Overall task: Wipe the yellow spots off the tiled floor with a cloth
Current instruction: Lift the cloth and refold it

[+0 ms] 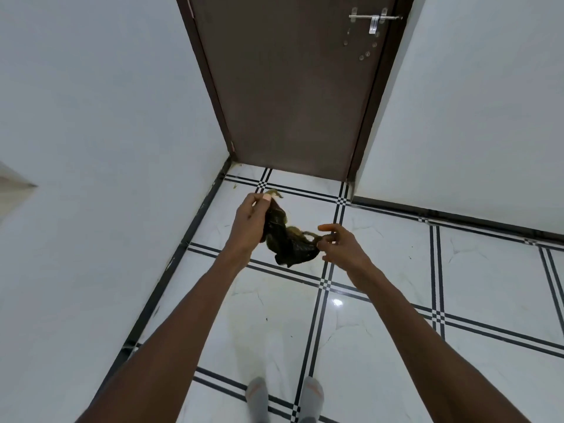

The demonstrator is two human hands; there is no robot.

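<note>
Cloth (285, 236), dark and crumpled with yellowish-green stains along its upper folds, is held in the air between both hands, above the tiled floor (381, 331) and clear of it. Its upper end is pinched by the left hand (251, 222), whose thumb and forefinger are closed on the fabric near the top while the other fingers are curled behind it. Its lower right corner is gripped by the right hand (341, 247), with the fingertips drawn together on the fabric and the thumb raised above it. The cloth hangs slack between the two grips, and its bottom edge droops below both hands.

The floor is laid with glossy white tiles crossed by paired black lines, and a bright reflection is seen on one tile. A small yellow smear (235, 186) is seen on the floor near the left wall, just in front of the door. A faint yellowish trace is visible on the tile below the arms, though it is too pale to be made out clearly.

A closed brown door (290, 96) stands ahead, fitted with a metal slide bolt (374, 19) near its upper right. White walls (106, 148) run along both sides. Two feet in grey socks (285, 398) are seen at the bottom edge.
</note>
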